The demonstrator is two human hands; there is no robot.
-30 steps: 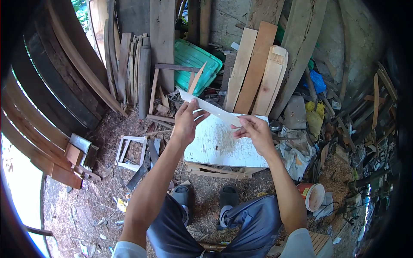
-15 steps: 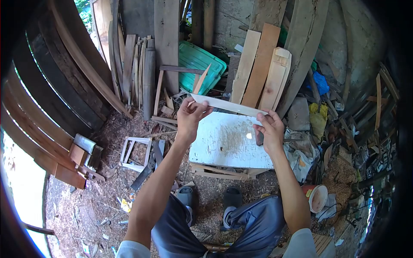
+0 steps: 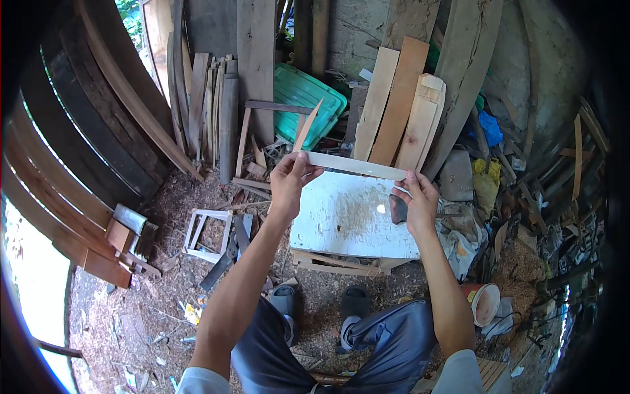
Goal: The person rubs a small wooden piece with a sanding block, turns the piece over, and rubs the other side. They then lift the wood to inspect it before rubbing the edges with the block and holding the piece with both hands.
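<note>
A thin, pale wooden strip stretches between my two hands above a white-topped work table. My left hand pinches its left end between thumb and fingers. At the other end, my right hand grips the strip with thumb and fingertips. A small dark flat piece shows just under the right fingers; I cannot tell whether they hold it. Behind my left hand, a pointed wooden sliver rises in front of a green plastic crate.
Several boards lean on the back wall. A small pale wooden frame and dark tools lie on the shavings-covered ground at left. A bucket stands right of the table, near scrap wood and plastic bags.
The strip's left end has drawn in toward my left hand, whose thumb now sits right at that end. The strip looks more level, and more of the dark piece shows under my right hand.
</note>
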